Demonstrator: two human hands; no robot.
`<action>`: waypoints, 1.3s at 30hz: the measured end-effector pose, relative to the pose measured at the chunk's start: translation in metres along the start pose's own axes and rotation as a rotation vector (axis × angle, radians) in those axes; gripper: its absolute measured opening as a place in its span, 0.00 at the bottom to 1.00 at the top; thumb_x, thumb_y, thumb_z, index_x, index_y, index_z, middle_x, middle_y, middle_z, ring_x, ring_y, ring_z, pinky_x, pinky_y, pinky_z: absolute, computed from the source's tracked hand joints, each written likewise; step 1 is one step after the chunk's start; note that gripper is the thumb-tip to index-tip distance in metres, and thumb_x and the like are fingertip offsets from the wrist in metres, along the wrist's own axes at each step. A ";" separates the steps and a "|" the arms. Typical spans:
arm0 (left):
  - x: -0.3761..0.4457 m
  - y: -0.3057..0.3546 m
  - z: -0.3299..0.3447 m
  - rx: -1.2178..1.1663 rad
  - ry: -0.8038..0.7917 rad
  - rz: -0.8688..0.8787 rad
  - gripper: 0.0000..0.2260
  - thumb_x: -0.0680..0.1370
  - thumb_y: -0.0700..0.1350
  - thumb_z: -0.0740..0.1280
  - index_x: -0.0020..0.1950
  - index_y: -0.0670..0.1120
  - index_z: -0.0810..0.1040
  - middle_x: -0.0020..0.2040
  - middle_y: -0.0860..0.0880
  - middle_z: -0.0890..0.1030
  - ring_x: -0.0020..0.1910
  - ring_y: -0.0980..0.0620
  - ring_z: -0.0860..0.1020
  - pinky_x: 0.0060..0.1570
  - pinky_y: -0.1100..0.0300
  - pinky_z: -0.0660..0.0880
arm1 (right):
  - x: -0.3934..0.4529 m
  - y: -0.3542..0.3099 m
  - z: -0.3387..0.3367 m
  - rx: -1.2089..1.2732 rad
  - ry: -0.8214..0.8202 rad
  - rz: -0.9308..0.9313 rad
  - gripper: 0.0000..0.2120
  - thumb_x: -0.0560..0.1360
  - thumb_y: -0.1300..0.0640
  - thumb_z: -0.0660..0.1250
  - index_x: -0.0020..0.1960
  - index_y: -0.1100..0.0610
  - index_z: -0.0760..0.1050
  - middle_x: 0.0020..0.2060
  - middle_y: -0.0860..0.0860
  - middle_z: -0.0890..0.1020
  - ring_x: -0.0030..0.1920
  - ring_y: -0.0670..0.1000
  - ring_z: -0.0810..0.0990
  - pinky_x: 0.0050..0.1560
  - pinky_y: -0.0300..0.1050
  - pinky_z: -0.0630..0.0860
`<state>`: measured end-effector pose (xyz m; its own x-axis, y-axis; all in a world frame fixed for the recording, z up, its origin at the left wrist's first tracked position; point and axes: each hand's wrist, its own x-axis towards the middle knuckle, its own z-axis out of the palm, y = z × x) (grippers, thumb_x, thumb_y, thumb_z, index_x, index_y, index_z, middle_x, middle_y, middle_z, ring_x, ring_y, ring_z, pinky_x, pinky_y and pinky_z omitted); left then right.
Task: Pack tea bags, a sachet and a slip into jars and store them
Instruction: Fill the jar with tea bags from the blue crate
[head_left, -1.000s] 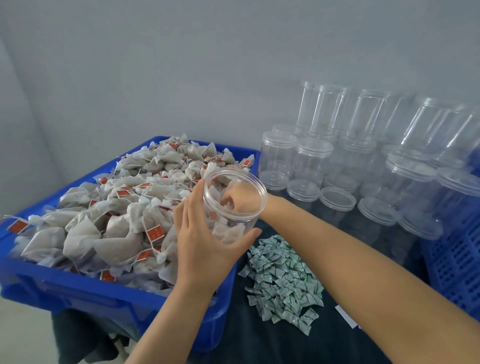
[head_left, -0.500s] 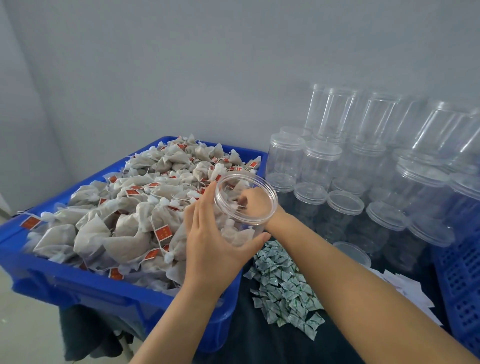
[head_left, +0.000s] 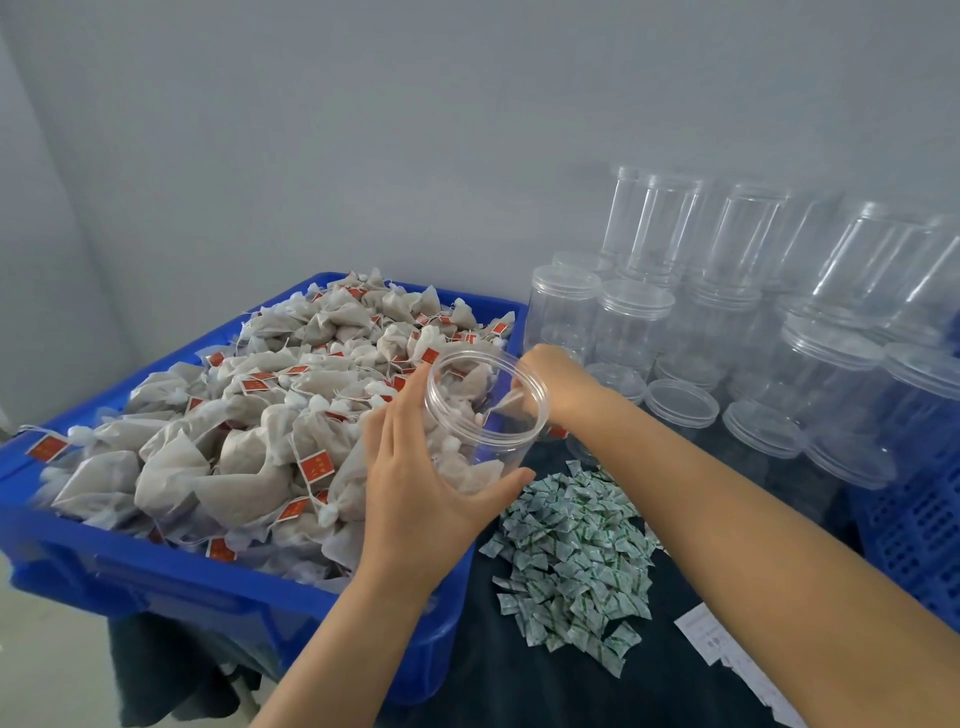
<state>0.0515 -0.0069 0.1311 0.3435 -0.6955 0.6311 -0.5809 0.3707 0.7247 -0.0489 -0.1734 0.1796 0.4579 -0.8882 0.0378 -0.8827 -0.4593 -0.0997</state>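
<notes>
Two bare hands of ours work over the heaped grey mesh tea bags with red tags (head_left: 218, 447) filling the big blue plastic crate (head_left: 171, 582). Our left hand (head_left: 415, 499) wraps its thumb and fingers around the open clear plastic jar (head_left: 485, 415), tilted at the crate's right corner with several tea bags already inside. Our right hand (head_left: 550, 379) reaches over the jar's mouth, fingertips pinching one tea bag (head_left: 506, 402) just inside the rim. Beside the crate, on the dark cloth (head_left: 545, 691), lies a pile of small green-and-white sachets (head_left: 576, 556), and white printed paper slips (head_left: 711, 634) show partly under our right forearm. Stacked clear lidded jars (head_left: 727, 322) crowd the back right, near a blue lattice basket (head_left: 914, 530).
</notes>
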 end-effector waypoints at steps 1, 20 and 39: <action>0.000 0.000 0.000 -0.003 -0.004 -0.003 0.48 0.58 0.59 0.78 0.70 0.67 0.52 0.60 0.81 0.55 0.63 0.78 0.55 0.55 0.86 0.54 | -0.002 0.001 -0.001 -0.023 0.009 -0.002 0.07 0.81 0.59 0.65 0.55 0.62 0.78 0.45 0.54 0.78 0.47 0.54 0.79 0.49 0.46 0.76; -0.002 -0.007 0.004 -0.018 -0.025 -0.085 0.47 0.57 0.63 0.76 0.70 0.64 0.55 0.57 0.75 0.58 0.55 0.85 0.56 0.47 0.76 0.60 | -0.091 -0.045 -0.119 0.663 0.021 -0.356 0.06 0.72 0.59 0.76 0.40 0.52 0.80 0.32 0.47 0.83 0.32 0.44 0.82 0.34 0.34 0.79; -0.001 -0.007 0.004 -0.032 -0.014 -0.016 0.46 0.57 0.59 0.77 0.66 0.73 0.51 0.56 0.79 0.57 0.58 0.82 0.56 0.50 0.75 0.59 | -0.083 -0.080 -0.079 -0.271 -0.201 -0.319 0.16 0.81 0.61 0.59 0.34 0.57 0.66 0.30 0.49 0.68 0.29 0.46 0.64 0.27 0.36 0.60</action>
<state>0.0519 -0.0113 0.1237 0.3418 -0.7101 0.6155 -0.5516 0.3787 0.7432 -0.0247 -0.0638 0.2627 0.6987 -0.6946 -0.1715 -0.6783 -0.7193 0.1499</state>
